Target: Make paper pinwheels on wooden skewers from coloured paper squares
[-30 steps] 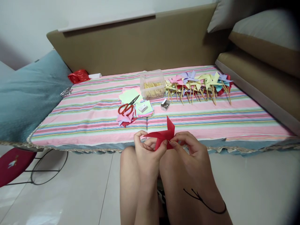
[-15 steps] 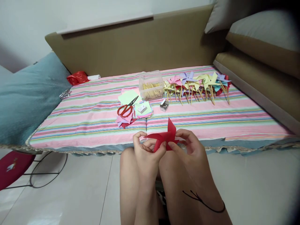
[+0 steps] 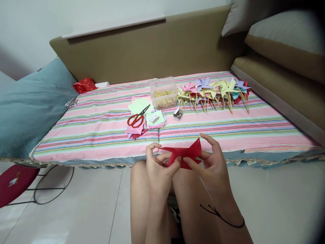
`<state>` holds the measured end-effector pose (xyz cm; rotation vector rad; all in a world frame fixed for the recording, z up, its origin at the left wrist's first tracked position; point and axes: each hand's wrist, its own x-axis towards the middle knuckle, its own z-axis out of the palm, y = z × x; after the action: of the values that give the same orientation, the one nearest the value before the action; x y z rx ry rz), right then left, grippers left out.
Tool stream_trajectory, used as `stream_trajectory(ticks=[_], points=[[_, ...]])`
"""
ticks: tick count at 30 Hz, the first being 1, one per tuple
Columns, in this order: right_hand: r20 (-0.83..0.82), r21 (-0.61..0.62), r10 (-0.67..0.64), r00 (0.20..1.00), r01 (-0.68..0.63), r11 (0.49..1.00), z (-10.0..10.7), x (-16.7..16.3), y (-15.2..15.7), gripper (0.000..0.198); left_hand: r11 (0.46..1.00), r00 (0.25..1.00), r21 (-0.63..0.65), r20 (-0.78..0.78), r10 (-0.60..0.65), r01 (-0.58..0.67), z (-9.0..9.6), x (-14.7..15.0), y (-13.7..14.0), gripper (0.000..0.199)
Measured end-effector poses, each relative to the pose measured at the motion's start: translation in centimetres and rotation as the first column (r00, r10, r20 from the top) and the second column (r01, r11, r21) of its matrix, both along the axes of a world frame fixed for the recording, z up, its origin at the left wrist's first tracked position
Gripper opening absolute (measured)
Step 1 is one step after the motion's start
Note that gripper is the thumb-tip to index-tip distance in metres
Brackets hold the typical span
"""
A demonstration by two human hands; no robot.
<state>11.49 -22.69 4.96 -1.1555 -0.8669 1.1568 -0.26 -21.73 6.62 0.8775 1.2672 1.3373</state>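
Observation:
Above my knees I hold a red paper pinwheel, its blades partly folded inward and one pointed blade standing up at the right. My left hand pinches it on the left, thumb on the paper near the middle. From the right, my right hand grips it with the thumb in front, while the index finger is lifted away behind the upright blade. The fingers behind the paper are partly hidden. Beyond my hands lie red-handled scissors, stacked paper squares and a small open box of metal pieces.
A clear plastic box of thin wooden sticks stands at the back. Several finished pinwheels lie to its right. A red plastic bag is at the far left on the striped cloth. A red stool stands lower left.
The upright blade has tipped to the right and opened outward. My right index finger has lifted off the paper, and both hands have shifted slightly right.

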Motion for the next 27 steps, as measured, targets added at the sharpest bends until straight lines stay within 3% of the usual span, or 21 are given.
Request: stream_trajectory(ticks=[8, 27], points=[[-0.055, -0.018, 0.013, 0.998, -0.014, 1.000, 0.44, -0.07, -0.21, 0.076, 1.000, 0.998, -0.006, 0.067, 0.020, -0.020, 0.01, 0.19, -0.08, 0.057], [-0.050, -0.028, 0.032, 0.998, -0.034, 0.999, -0.06, 0.71, 0.45, 0.081, 0.999, 0.999, -0.029, 0.027, 0.019, -0.019, -0.11, 0.51, 0.21, 0.054]])
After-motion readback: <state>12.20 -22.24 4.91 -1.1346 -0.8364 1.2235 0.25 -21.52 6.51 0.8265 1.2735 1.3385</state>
